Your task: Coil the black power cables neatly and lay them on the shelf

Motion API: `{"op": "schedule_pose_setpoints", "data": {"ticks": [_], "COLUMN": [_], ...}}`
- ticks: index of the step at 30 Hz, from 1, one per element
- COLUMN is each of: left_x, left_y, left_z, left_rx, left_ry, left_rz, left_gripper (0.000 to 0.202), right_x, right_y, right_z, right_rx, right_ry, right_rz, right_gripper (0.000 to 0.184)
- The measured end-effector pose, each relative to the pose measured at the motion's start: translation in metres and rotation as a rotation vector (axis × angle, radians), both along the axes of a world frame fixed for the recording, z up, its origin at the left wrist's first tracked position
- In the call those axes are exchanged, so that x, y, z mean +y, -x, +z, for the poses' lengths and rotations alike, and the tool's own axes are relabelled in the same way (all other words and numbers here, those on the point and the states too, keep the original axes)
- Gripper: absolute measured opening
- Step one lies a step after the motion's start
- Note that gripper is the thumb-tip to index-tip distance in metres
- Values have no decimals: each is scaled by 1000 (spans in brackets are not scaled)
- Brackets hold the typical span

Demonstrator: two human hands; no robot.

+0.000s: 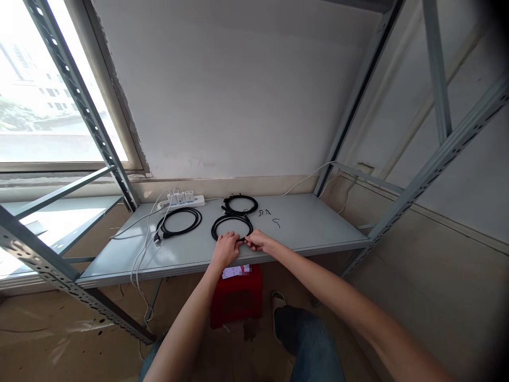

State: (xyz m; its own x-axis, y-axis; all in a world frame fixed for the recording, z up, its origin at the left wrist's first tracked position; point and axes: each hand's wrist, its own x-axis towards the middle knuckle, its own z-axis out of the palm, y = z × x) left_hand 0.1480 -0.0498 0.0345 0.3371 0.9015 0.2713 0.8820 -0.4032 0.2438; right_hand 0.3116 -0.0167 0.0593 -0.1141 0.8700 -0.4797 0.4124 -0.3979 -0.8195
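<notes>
A ring of coiled black cable (213,229) lies near the front edge of the grey shelf board (314,225). My left hand (226,248) is closed over its near side, thumb toward the right. Just beside it, at the coil's near right part, my right hand (257,241) is closed in a pinch. What its fingertips hold is too small to make out. Behind this ring, close against it, rests a second black cable coil (256,204). A third coil (183,232) sits farther left. Several short, bent black ties (276,222) are scattered to the right.
At the back left stands a white power strip (194,201) with plugs in it. White cords (137,265) hang over the front edge. Metal rack posts (127,193) rise at both ends. Below the board is a red stool (237,297); a window is at left.
</notes>
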Motion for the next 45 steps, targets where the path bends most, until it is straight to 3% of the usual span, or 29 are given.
{"op": "schedule_pose_setpoints", "data": {"ticks": [5,10,12,17,21,25,30,40,45], "left_x": [-1,-1,0,0,2,3,1,3,1], "left_y": [1,1,1,1,1,1,1,2,2], "left_z": [0,-2,-2,-4,-6,-6,-3,-5,-2], "left_rx": [-3,1,6,-5,-11,-16,-1,16,15], "left_ry": [-13,-25,-26,-29,-40,-40,-37,-37,-44], "left_rz": [-4,-11,-10,-13,-22,-15,-14,-10,-23], "left_gripper": [21,20,20,21,21,23,24,19,18], "right_x": [-5,-12,-15,-23,-26,-19,-2,4,4], "right_y": [-2,-1,-1,-10,-17,-19,-18,-16,-15], "right_z": [9,2,0,9,21,23,16,19,14], "right_rx": [63,58,-100,-864,-1103,-1134,-1160,-1188,-1160], "right_ry": [84,15,-133,-753,-912,-1069,-1290,-1569,-1600], "right_rz": [36,70,154,481,693,904,1177,1317,1427], "right_gripper": [24,27,29,14,46,48,30,28,27]}}
